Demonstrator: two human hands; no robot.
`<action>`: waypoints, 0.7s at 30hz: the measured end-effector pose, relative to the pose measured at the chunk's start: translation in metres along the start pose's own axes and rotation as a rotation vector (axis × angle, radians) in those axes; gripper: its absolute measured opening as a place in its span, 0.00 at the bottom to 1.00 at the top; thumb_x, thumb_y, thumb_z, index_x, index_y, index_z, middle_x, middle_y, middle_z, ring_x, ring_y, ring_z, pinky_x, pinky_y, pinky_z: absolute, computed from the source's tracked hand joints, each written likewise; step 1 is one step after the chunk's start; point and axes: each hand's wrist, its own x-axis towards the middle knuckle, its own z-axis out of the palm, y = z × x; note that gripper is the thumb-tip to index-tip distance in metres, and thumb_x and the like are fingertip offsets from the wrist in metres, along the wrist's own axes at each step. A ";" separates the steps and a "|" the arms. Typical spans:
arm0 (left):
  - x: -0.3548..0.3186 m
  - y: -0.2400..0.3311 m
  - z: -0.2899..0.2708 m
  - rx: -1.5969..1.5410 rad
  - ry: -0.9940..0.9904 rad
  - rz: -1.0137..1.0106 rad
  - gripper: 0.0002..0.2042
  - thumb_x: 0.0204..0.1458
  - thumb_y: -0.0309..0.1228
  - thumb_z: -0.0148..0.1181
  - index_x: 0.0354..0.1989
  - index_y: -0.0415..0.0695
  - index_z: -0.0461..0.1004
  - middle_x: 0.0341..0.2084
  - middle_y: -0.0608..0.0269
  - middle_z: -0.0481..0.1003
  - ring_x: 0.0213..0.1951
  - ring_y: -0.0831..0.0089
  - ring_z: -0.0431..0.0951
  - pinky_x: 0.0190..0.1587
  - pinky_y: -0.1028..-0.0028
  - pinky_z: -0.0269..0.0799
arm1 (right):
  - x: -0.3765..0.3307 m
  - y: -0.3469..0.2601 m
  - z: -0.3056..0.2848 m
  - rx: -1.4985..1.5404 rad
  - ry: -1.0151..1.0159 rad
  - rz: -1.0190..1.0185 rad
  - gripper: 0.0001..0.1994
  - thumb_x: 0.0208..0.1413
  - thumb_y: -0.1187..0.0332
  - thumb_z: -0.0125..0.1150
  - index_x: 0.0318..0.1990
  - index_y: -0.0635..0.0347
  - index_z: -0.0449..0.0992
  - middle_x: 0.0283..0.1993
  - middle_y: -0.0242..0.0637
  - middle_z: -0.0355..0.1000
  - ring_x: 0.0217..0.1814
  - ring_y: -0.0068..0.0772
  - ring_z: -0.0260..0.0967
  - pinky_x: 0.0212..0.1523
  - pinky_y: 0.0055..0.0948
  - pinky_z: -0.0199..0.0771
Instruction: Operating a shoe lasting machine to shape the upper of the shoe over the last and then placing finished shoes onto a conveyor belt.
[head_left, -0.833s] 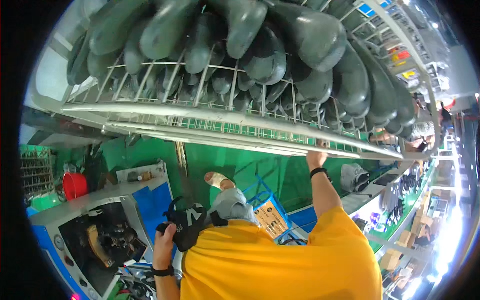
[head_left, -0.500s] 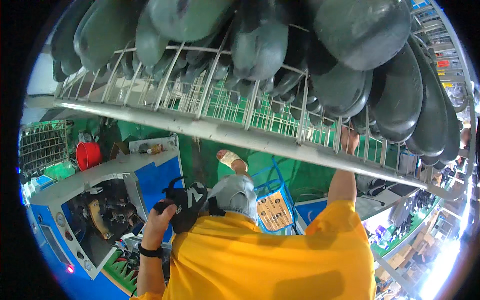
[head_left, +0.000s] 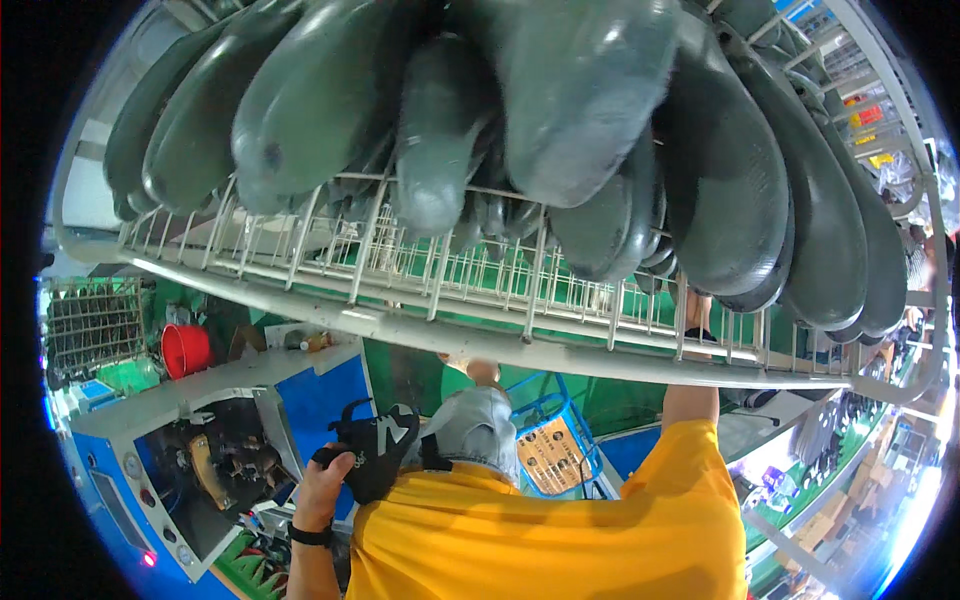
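My left hand (head_left: 322, 482), with a black band at its wrist, is closed around the edge of a black shoe upper (head_left: 383, 450). That upper carries a white mark on its side and hangs beside my yellow shirt. My right arm reaches forward and up behind the lower bar of a wire rack (head_left: 480, 345). Between the wires a bit of my right hand (head_left: 698, 305) shows; its fingers are hidden behind a dark green shoe last (head_left: 725, 190). Whether it grips anything cannot be seen. More large, glossy lasts (head_left: 320, 110) hang in a row along the rack.
To the left stands a blue and grey machine (head_left: 215, 480) with an open chamber. Behind it is a red bucket (head_left: 187, 350). A blue-framed stool (head_left: 555, 452) with a brown top stands by my legs on the green floor. Boxes (head_left: 860, 490) lie at the far right.
The rack and its lasts sit lower in view and look closer. My right hand is more covered by the rack. My left hand keeps its hold on the black upper.
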 end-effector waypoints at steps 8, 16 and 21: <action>-0.036 -0.020 -0.008 -0.262 0.092 0.016 0.16 0.53 0.40 0.60 0.43 0.41 0.78 0.34 0.66 0.77 0.37 0.78 0.73 0.42 0.75 0.69 | -0.028 -0.077 0.011 -0.213 0.114 -0.284 0.27 0.65 0.55 0.48 0.65 0.63 0.63 0.65 0.53 0.64 0.65 0.49 0.62 0.62 0.42 0.63; -0.193 -0.162 -0.085 -0.154 0.400 -0.138 0.27 0.50 0.49 0.62 0.51 0.38 0.76 0.46 0.45 0.77 0.51 0.57 0.75 0.56 0.66 0.67 | -0.152 -0.212 0.093 -0.362 -0.749 -0.646 0.26 0.68 0.56 0.44 0.67 0.64 0.61 0.67 0.54 0.61 0.68 0.52 0.59 0.66 0.42 0.60; -0.308 -0.311 -0.071 -0.585 0.864 -0.124 0.20 0.45 0.37 0.71 0.42 0.35 0.77 0.51 0.51 0.77 0.49 0.70 0.76 0.53 0.70 0.70 | -0.325 -0.328 0.089 -0.125 -1.467 -0.603 0.27 0.66 0.62 0.50 0.68 0.66 0.58 0.68 0.51 0.61 0.65 0.46 0.65 0.63 0.35 0.65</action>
